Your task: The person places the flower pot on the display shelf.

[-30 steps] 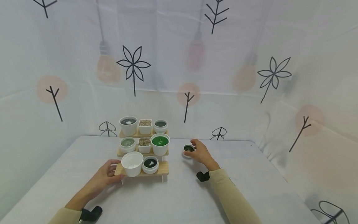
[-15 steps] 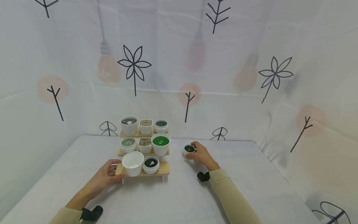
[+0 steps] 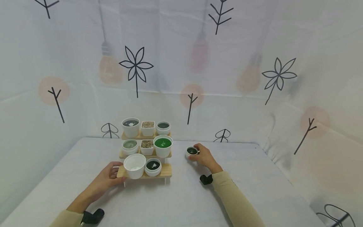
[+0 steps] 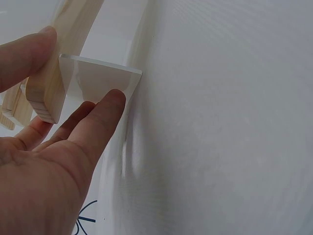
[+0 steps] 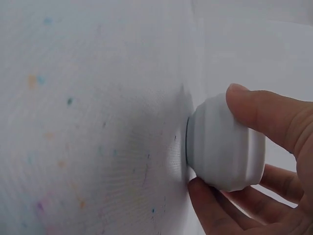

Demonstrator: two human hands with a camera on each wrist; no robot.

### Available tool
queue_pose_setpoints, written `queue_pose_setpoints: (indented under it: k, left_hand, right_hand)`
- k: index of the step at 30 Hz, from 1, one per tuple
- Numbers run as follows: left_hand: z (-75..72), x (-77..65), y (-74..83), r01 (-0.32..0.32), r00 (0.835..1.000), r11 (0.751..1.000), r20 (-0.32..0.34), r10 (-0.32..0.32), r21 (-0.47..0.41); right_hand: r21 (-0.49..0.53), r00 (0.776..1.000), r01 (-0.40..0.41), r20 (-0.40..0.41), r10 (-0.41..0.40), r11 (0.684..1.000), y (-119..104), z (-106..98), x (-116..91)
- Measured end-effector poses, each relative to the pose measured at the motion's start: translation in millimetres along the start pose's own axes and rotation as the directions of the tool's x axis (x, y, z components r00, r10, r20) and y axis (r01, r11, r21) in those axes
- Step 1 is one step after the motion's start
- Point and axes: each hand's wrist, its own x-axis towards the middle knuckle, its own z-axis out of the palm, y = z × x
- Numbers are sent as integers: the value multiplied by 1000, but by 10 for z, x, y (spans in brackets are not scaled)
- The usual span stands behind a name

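Note:
On the table stands a three-tier wooden stand (image 3: 167, 171) with white legs, bearing several white pots. My left hand (image 3: 106, 178) grips the left end of its lowest shelf. In the left wrist view the thumb lies on the wooden board (image 4: 73, 29), and a fingertip is at the white leg (image 4: 95, 78). To the right of the stand, my right hand (image 3: 204, 157) holds a small round white pot (image 3: 192, 151) with a dark green surface inside. Seen from the right wrist, thumb and fingers clasp the ridged white pot (image 5: 220, 142), its base right at the tablecloth.
The lowest shelf carries a white tub (image 3: 134, 166) and a small dark-filled pot (image 3: 153, 167). Above are a green-filled tub (image 3: 163, 146) and square pots of grainy pieces (image 3: 147, 147). A patterned white cloth (image 3: 227, 110) hangs behind the table.
My right thumb has slid lower on the small pot, showing more of its dark green top. The left hand and the stand stay in place.

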Motion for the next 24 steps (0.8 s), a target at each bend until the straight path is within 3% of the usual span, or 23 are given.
queue_pose_setpoints:
  k: [24]
  left_hand:
    - [-4,-2,-2,-10,1000,1000,-3,10,1]
  right_hand:
    - [16,992,114,-58,-113,993,-260,-80,-166]
